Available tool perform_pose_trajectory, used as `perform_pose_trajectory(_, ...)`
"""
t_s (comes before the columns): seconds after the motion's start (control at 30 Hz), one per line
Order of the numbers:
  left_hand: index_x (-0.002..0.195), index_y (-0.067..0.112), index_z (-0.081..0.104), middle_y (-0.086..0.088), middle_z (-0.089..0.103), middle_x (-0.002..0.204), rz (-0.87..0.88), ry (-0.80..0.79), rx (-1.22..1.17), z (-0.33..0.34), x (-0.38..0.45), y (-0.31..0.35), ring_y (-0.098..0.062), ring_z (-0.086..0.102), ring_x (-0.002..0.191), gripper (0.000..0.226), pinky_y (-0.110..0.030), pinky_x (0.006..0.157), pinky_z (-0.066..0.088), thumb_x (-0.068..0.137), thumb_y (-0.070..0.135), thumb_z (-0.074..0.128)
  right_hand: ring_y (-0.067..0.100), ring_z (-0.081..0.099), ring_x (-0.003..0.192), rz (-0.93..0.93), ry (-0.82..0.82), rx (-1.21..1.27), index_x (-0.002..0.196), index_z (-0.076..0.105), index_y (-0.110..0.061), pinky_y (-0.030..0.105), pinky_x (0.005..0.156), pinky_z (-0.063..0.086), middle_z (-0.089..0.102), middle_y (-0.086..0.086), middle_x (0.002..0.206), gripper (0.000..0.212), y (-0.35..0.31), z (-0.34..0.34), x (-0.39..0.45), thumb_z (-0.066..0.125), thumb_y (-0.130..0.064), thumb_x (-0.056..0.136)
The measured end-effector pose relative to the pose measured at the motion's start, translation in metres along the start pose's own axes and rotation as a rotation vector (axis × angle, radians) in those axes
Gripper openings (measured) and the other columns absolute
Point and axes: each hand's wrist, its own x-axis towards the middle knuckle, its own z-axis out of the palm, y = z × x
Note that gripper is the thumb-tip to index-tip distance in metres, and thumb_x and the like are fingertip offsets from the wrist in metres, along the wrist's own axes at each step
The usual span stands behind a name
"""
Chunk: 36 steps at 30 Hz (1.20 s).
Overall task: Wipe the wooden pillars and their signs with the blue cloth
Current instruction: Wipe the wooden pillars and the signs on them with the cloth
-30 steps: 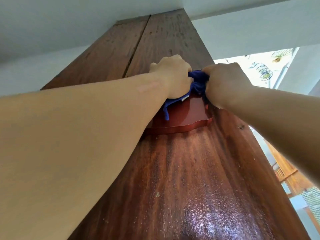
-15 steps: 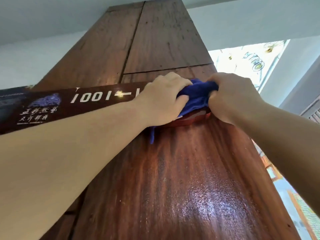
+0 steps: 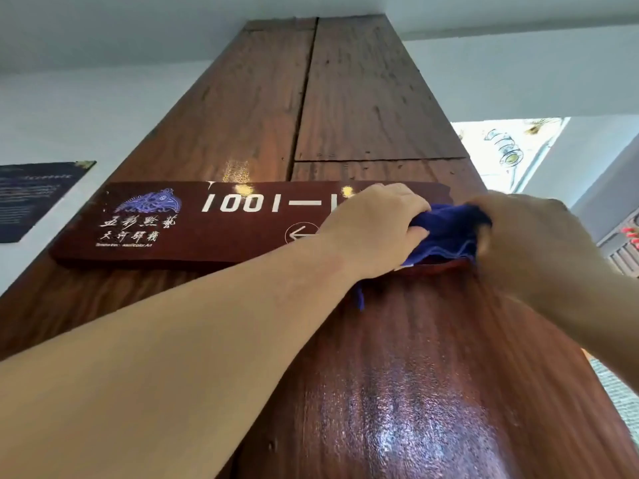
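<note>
So the view was looking straight up a big wooden pillar (image 3: 345, 98) that ran to the white ceiling (image 3: 138, 25), glossy enough low down that light was glaring off the grain. A dark red wooden sign (image 3: 193, 233) was fixed across it, with "1001" in white, a little arrow in a circle, a purple emblem and some Chinese lettering on the left side.

Both hands were up at the sign's right end. The left hand (image 3: 377, 226) had its grip closed on the blue cloth (image 3: 446, 233), fingers curled over the top of the bunched fabric and pressing it against the sign. The right hand (image 3: 525, 247) was clamped on the other side of the same cloth, right at the pillar's edge, a bit blurry. A loose thread of the cloth hung down below the left wrist onto the pillar face.

Off to the left there was a dark poster (image 3: 34, 198) on the wall; I couldn't read its text.
</note>
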Motion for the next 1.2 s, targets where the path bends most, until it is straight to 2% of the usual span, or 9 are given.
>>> perform_pose_trajectory(0.23, 0.119, 0.026, 0.060, -0.002, 0.065, 0.115, -0.034, 0.104, 0.059, 0.001, 0.018, -0.032, -0.024, 0.057, 0.105, 0.031, -0.040, 0.088, 0.046, 0.089, 0.028, 0.051, 0.040, 0.058, 0.086, -0.025, 0.098, -0.073, 0.108, 0.061, -0.018, 0.036, 0.066, 0.044, 0.066, 0.017, 0.097, 0.031, -0.016, 0.021, 0.033, 0.051, -0.009, 0.081)
perform_pose_trajectory(0.4, 0.117, 0.030, 0.060, -0.002, 0.066, 0.113, -0.157, 0.085, 0.025, 0.006, 0.044, -0.050, -0.027, 0.058, 0.104, 0.031, -0.039, 0.085, 0.046, 0.089, 0.028, 0.048, 0.038, 0.056, 0.099, 0.067, -0.016, -0.015, 0.122, 0.055, -0.020, 0.035, 0.075, 0.043, 0.062, 0.017, 0.112, 0.041, -0.023, 0.032, 0.060, 0.048, -0.014, 0.083)
perform_pose_trajectory(0.5, 0.111, 0.027, 0.061, -0.002, 0.066, 0.108, -0.200, 0.032, 0.007, 0.010, 0.056, -0.055, -0.025, 0.058, 0.098, 0.027, -0.036, 0.078, 0.045, 0.090, 0.029, 0.045, 0.032, 0.049, 0.088, 0.167, -0.102, 0.040, 0.122, 0.053, -0.017, 0.032, 0.071, 0.037, 0.058, 0.018, 0.112, 0.040, -0.024, 0.032, 0.075, 0.046, -0.018, 0.082)
perform_pose_trajectory(0.63, 0.111, 0.026, 0.062, -0.001, 0.067, 0.105, -0.211, -0.007, -0.033, 0.004, 0.052, -0.065, -0.022, 0.058, 0.096, 0.027, -0.035, 0.080, 0.047, 0.090, 0.030, 0.045, 0.030, 0.043, 0.084, 0.125, -0.117, -0.005, 0.117, 0.052, -0.014, 0.032, 0.070, 0.033, 0.057, 0.017, 0.111, 0.037, -0.032, 0.033, 0.079, 0.045, -0.016, 0.081)
perform_pose_trajectory(0.73, 0.115, 0.027, 0.061, -0.001, 0.066, 0.111, -0.214, 0.011, 0.024, -0.014, 0.025, -0.086, -0.024, 0.058, 0.101, 0.030, -0.038, 0.085, 0.046, 0.089, 0.032, 0.045, 0.035, 0.051, 0.101, 0.001, -0.099, 0.042, 0.118, 0.053, -0.014, 0.033, 0.072, 0.033, 0.056, 0.015, 0.120, 0.036, -0.063, 0.040, 0.071, 0.042, -0.019, 0.084)
perform_pose_trajectory(0.83, 0.123, 0.027, 0.057, -0.003, 0.064, 0.122, -0.211, 0.073, 0.051, -0.032, -0.023, -0.112, -0.025, 0.056, 0.112, 0.035, -0.038, 0.092, 0.044, 0.090, 0.032, 0.046, 0.035, 0.050, 0.112, -0.090, -0.092, 0.100, 0.121, 0.053, -0.014, 0.036, 0.080, 0.038, 0.054, 0.012, 0.129, 0.036, -0.102, 0.045, 0.058, 0.039, -0.021, 0.088)
perform_pose_trajectory(0.93, 0.126, 0.027, 0.056, 0.000, 0.064, 0.123, -0.216, 0.092, 0.043, -0.045, -0.060, -0.127, -0.021, 0.056, 0.113, 0.038, -0.032, 0.093, 0.043, 0.090, 0.032, 0.045, 0.034, 0.049, 0.111, -0.139, -0.078, 0.104, 0.115, 0.052, -0.012, 0.038, 0.081, 0.036, 0.053, 0.010, 0.128, 0.031, -0.136, 0.049, 0.042, 0.038, -0.022, 0.090)
perform_pose_trajectory(1.03, 0.128, 0.023, 0.055, 0.000, 0.062, 0.127, -0.180, 0.068, 0.045, -0.056, -0.086, -0.132, -0.019, 0.055, 0.117, 0.041, -0.030, 0.096, 0.042, 0.089, 0.032, 0.047, 0.032, 0.048, 0.115, -0.144, -0.070, 0.159, 0.120, 0.052, -0.012, 0.038, 0.088, 0.039, 0.052, 0.009, 0.131, 0.034, -0.156, 0.049, 0.027, 0.039, -0.021, 0.090)
perform_pose_trajectory(1.2, 0.132, 0.022, 0.050, 0.004, 0.057, 0.133, -0.120, -0.001, 0.045, -0.072, -0.132, -0.135, -0.013, 0.050, 0.121, 0.044, -0.025, 0.098, 0.036, 0.090, 0.036, 0.049, 0.025, 0.050, 0.121, -0.191, -0.015, 0.210, 0.124, 0.055, -0.014, 0.031, 0.094, 0.038, 0.056, 0.006, 0.133, 0.037, -0.171, 0.043, -0.014, 0.049, -0.019, 0.089)
